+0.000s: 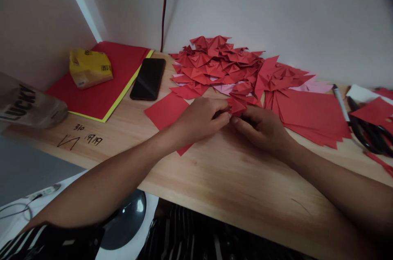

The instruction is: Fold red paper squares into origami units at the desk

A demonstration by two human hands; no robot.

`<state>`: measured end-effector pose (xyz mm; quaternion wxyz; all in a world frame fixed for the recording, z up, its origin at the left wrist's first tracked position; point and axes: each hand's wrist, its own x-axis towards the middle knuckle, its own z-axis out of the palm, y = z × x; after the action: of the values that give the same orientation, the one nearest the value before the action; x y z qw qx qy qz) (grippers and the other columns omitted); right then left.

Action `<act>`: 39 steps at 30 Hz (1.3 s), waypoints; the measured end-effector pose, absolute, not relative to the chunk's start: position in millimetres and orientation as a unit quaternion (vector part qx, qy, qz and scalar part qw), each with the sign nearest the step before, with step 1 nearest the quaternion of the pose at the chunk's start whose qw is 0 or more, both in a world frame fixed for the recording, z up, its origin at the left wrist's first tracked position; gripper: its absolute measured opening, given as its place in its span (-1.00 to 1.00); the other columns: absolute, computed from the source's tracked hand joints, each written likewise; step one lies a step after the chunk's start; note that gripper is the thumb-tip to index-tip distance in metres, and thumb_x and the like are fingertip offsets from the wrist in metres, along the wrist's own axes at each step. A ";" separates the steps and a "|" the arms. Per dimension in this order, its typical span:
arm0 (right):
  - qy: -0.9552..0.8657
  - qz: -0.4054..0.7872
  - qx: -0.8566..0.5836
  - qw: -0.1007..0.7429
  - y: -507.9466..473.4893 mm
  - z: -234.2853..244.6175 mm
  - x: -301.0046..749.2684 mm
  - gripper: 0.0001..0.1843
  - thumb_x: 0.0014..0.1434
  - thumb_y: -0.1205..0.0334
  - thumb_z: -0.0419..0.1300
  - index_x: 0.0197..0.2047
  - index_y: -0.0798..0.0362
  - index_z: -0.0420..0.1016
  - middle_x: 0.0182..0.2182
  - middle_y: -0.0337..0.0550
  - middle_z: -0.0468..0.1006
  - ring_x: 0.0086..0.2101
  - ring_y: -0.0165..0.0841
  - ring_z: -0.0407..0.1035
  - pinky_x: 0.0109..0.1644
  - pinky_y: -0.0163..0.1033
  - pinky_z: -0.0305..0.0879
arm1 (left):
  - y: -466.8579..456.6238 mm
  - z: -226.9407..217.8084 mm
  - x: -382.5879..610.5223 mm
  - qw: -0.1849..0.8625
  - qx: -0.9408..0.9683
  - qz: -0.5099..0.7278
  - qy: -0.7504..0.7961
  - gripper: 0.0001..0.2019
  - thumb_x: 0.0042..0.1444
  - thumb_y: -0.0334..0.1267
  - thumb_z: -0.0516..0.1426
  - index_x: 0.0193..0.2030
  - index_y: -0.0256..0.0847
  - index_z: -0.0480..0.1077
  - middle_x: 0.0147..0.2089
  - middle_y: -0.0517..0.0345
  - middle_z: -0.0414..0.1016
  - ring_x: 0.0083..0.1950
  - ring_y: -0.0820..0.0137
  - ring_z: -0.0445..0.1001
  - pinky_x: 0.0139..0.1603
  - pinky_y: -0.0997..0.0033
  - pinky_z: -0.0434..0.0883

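Between two hands (pixel 201 116): one folded red paper (pixel 237 105).

Place: papercraft corner of a room; home or small office, cannot be told which. Evidence: wooden worktop (pixel 221 194) against plain pale walls (pixel 276 14); heap of folded red paper (pixel 215 65); stack of red sheets (pixel 313 114); black-handled scissors (pixel 357 129); pen (pixel 340 100). Everyday items: phone (pixel 148 79), yellow packet (pixel 92 67).

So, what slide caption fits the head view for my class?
Left hand and right hand hold a folded red paper before a heap of folded pieces.
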<state>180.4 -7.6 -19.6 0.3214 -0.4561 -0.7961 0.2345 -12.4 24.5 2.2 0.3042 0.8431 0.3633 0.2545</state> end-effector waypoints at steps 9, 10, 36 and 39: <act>-0.803 0.235 -0.453 0.308 -8.7 -19.9 180.4 -0.78 0.24 0.32 0.05 -0.45 0.03 0.34 -0.55 -0.25 0.41 -0.52 -0.40 0.28 -0.45 -0.29 0.16 | 24.5 1.6 -13.1 0.282 0.855 0.244 0.361 -0.76 0.12 -0.38 0.04 -0.56 -0.24 0.18 -0.57 0.29 0.18 -0.49 0.53 0.14 -0.41 0.43 0.04; -0.803 0.239 -0.452 0.306 -8.8 -19.9 180.8 -0.78 0.25 0.34 0.05 -0.44 0.03 0.35 -0.54 -0.24 0.42 -0.51 -0.40 0.29 -0.43 -0.28 0.18 | 24.6 1.6 -13.0 0.280 0.855 0.243 0.362 -0.76 0.12 -0.38 0.04 -0.56 -0.24 0.18 -0.57 0.30 0.18 -0.49 0.53 0.14 -0.42 0.43 0.04; -0.808 0.212 -0.454 0.309 -8.4 -19.9 177.5 -0.79 0.23 0.35 0.11 -0.46 0.02 0.30 -0.58 -0.32 0.31 -0.55 -0.45 0.19 -0.47 -0.30 0.08 | 17.2 13.0 -18.5 0.161 0.912 0.046 0.375 -0.71 0.28 -0.33 -0.06 -0.12 -0.27 0.48 -0.18 -0.06 0.57 -0.20 0.24 0.52 -0.25 0.29 0.36; -0.809 0.215 -0.461 0.296 -8.4 -19.6 178.1 -0.81 0.23 0.31 0.11 -0.44 0.01 0.34 -0.56 -0.29 0.36 -0.52 -0.41 0.23 -0.44 -0.27 0.13 | 16.4 15.4 -17.8 0.168 0.911 0.036 0.374 -0.71 0.28 -0.33 -0.07 -0.10 -0.27 0.47 -0.17 -0.07 0.57 -0.19 0.23 0.53 -0.23 0.28 0.38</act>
<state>178.1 -8.4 -19.6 0.2955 -0.4606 -0.8089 0.2148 -17.8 16.4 15.4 0.1682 0.9113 0.3741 0.0357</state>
